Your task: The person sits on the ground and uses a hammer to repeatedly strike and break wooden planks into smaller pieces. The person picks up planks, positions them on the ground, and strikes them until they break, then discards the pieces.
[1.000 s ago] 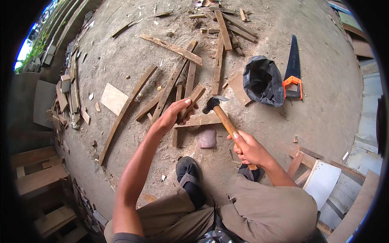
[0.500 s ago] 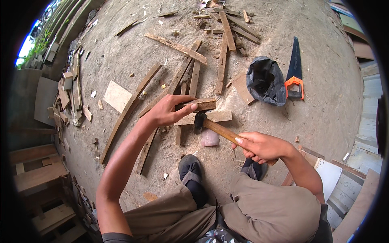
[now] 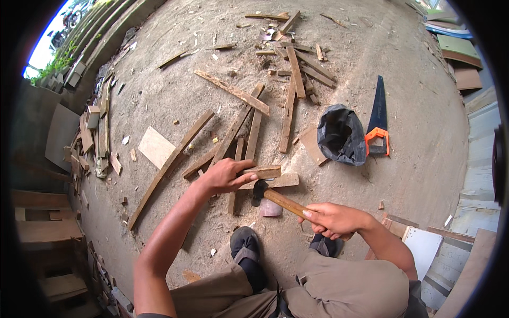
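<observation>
My left hand [image 3: 225, 176] grips a short wooden block [image 3: 268, 171], fingers over its top and thumb along the near side. Under and beside that block lies another piece of wood [image 3: 285, 181], resting across more strips on the ground. In my right hand [image 3: 333, 219] is a hammer [image 3: 286, 203], held by its wooden handle with the fingers wrapped round. Its dark head hangs close to the near side of the held block; whether they touch, I cannot tell. Just below the hammer head sits a pinkish block [image 3: 271, 209], partly covered by the hammer.
A black plastic bag [image 3: 342, 135], its mouth open, stands right of the wood, beside a handsaw [image 3: 377, 119] with an orange and black handle. Long wooden strips [image 3: 172, 167] and a pale flat board [image 3: 156, 147] lie on the dusty ground. Scrap wood [image 3: 95, 138] is piled at the left.
The whole scene sits lower in the picture, as the view has tilted upward. Both hands keep their holds on block and hammer, and the hammer head stays close to the block.
</observation>
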`<move>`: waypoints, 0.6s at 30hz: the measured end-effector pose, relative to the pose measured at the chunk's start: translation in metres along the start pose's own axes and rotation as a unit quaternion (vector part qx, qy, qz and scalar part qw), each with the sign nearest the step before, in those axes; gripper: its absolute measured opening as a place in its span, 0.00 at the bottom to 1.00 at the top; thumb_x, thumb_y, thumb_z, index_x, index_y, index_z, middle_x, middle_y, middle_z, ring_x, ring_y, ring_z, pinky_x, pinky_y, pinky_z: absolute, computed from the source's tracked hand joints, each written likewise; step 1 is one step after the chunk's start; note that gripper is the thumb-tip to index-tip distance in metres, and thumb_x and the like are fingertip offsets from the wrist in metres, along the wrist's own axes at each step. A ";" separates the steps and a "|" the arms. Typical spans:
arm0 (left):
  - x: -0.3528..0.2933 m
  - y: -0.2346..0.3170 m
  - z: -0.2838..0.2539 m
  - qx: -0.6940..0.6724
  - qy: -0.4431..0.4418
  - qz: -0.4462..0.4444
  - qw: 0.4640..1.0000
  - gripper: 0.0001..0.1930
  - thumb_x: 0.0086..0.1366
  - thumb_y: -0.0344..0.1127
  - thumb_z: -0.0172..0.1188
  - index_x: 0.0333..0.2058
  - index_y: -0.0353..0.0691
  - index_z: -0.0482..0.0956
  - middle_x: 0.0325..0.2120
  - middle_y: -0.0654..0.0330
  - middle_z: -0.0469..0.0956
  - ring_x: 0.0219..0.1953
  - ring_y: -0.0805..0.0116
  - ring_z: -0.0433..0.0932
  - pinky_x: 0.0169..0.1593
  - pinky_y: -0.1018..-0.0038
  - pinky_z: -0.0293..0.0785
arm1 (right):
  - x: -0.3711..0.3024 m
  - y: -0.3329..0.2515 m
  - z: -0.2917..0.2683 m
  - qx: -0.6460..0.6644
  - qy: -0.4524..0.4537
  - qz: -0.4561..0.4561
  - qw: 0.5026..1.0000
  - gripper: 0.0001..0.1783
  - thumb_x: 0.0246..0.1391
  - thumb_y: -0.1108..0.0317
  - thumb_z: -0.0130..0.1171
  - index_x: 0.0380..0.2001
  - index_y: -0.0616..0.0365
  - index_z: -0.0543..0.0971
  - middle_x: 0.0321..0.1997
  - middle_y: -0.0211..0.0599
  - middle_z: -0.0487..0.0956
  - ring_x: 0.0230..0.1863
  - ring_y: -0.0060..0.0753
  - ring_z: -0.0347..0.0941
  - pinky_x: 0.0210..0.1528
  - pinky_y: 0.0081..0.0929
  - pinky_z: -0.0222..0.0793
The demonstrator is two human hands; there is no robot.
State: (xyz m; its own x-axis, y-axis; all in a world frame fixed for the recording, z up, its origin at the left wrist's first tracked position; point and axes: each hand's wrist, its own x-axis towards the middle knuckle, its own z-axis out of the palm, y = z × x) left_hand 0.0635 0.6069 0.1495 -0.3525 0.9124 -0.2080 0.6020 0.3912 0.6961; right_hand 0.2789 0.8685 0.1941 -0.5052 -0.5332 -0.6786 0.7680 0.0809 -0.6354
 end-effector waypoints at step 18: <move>-0.005 0.005 0.063 -0.055 0.092 -0.065 0.992 0.25 0.66 0.53 0.56 0.29 0.31 0.80 0.15 0.49 0.73 0.18 0.54 0.75 0.26 0.62 0.69 | -0.001 0.044 0.012 0.133 -0.041 0.048 0.989 0.24 0.69 0.47 0.44 0.51 0.57 0.69 0.24 0.20 0.61 0.18 0.10 0.53 0.15 0.13 0.52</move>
State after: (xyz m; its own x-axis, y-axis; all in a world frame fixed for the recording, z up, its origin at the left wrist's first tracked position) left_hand 0.1134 0.6122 0.1110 -0.5528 0.8138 -0.1795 0.4647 0.4799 0.7441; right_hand 0.3178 0.8624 0.1712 -0.3994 -0.6009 -0.6924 0.8931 -0.0842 -0.4420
